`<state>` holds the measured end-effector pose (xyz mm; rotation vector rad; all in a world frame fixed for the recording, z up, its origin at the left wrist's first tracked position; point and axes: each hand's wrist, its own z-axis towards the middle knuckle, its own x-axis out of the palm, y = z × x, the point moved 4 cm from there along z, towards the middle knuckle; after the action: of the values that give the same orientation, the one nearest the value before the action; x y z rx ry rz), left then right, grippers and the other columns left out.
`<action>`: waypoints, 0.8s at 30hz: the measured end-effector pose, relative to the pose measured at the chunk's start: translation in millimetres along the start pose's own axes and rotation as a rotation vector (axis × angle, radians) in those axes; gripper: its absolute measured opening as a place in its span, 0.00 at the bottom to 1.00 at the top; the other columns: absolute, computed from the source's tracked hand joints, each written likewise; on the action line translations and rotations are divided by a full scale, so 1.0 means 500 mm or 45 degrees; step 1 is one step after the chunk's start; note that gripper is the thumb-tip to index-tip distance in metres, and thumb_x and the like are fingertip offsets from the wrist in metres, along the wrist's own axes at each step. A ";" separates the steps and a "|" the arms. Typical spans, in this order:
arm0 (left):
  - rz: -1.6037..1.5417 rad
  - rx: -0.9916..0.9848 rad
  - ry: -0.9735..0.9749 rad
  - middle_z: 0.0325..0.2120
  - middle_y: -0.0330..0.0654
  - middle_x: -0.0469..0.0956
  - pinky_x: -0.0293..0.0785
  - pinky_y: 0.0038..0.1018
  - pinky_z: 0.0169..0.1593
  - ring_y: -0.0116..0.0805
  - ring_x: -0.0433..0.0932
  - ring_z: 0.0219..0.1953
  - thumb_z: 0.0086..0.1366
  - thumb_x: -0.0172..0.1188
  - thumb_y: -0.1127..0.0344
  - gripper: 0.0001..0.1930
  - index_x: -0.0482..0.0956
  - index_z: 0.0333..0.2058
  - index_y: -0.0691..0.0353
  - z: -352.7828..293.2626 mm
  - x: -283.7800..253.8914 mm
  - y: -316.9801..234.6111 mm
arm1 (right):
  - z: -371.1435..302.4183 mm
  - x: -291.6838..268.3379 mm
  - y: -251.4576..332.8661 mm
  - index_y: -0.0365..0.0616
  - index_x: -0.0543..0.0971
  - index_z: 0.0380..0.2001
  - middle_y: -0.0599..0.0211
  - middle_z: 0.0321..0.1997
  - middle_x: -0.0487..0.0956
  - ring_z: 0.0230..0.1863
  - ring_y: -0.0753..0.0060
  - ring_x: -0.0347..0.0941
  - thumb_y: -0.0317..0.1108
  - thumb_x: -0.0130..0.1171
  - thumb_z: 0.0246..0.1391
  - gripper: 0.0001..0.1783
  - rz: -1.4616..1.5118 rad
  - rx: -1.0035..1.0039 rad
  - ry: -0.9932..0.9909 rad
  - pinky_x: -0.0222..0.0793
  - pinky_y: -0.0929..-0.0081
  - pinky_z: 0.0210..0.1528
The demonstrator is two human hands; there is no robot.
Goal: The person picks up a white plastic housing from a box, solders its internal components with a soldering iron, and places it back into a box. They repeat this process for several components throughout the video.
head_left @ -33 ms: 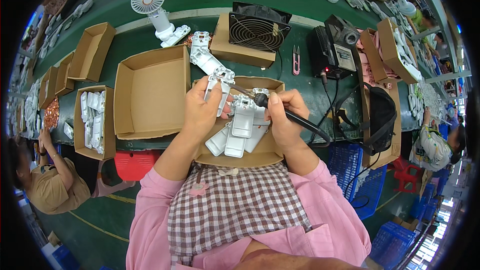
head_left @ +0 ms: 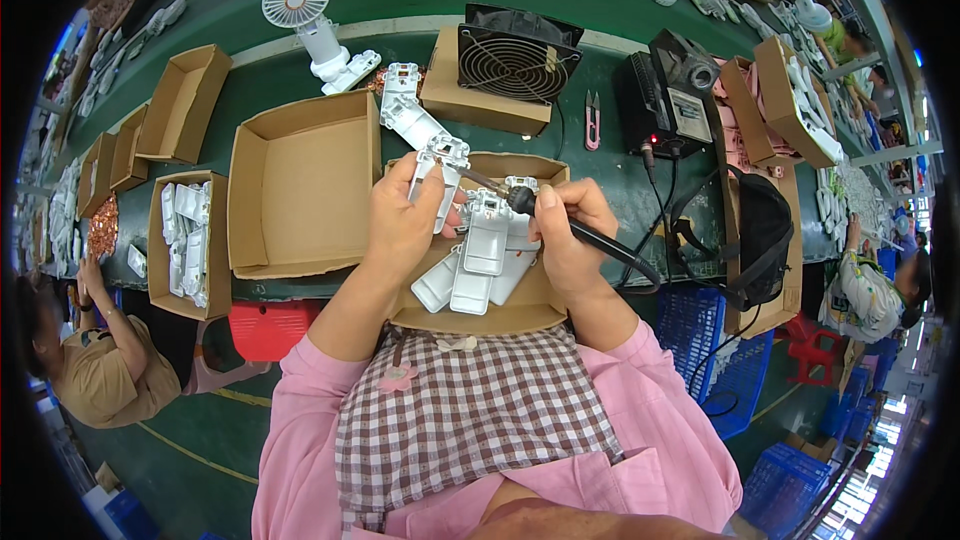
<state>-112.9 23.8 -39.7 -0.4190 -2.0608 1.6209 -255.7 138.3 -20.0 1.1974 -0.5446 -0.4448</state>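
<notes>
My left hand (head_left: 402, 215) is closed around a white plastic housing (head_left: 436, 170), held above the near cardboard box. In my right hand (head_left: 574, 235) is a soldering iron (head_left: 522, 201), gripped like a pen. Its tip points left and reaches the housing; whether it touches is too small to tell. Beneath both hands, several white plastic parts (head_left: 470, 285) lie overlapping in the cardboard box (head_left: 540, 315). Another white part (head_left: 410, 120) rests just beyond the held one, at the box's far left corner.
An empty-looking carton (head_left: 300, 180) stands left, beside a box of white parts (head_left: 187, 240). Behind are a black fan (head_left: 515, 60) and a white handheld fan (head_left: 300, 10). Right are pink-handled snips (head_left: 592, 122), a soldering station (head_left: 665, 95) and its cables. A co-worker (head_left: 110, 360) sits left.
</notes>
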 end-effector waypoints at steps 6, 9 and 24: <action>0.010 0.002 0.011 0.24 0.43 0.77 0.71 0.18 0.20 0.22 0.73 0.18 0.66 0.47 0.67 0.09 0.71 0.39 0.66 -0.001 0.003 -0.003 | 0.001 0.000 -0.009 0.39 0.69 0.24 0.72 0.20 0.74 0.19 0.90 0.65 0.28 0.56 0.54 0.08 0.031 -0.005 0.040 0.60 0.88 0.20; 0.005 0.013 0.019 0.24 0.43 0.77 0.70 0.18 0.19 0.22 0.73 0.18 0.66 0.47 0.67 0.09 0.71 0.39 0.66 0.000 0.002 -0.003 | 0.002 0.002 -0.008 0.39 0.69 0.24 0.73 0.20 0.73 0.19 0.91 0.64 0.28 0.56 0.54 0.08 0.011 -0.020 0.050 0.59 0.88 0.19; 0.039 -0.018 0.043 0.23 0.41 0.77 0.70 0.17 0.19 0.21 0.73 0.17 0.66 0.46 0.67 0.09 0.72 0.38 0.66 -0.003 0.004 -0.007 | 0.003 0.001 -0.001 0.41 0.67 0.24 0.70 0.16 0.70 0.14 0.84 0.64 0.30 0.53 0.56 0.09 -0.014 0.026 -0.013 0.61 0.85 0.17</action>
<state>-113.5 25.2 -35.6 -0.4818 -2.0512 1.6065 -256.2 136.8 -19.9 1.2183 -0.5529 -0.4557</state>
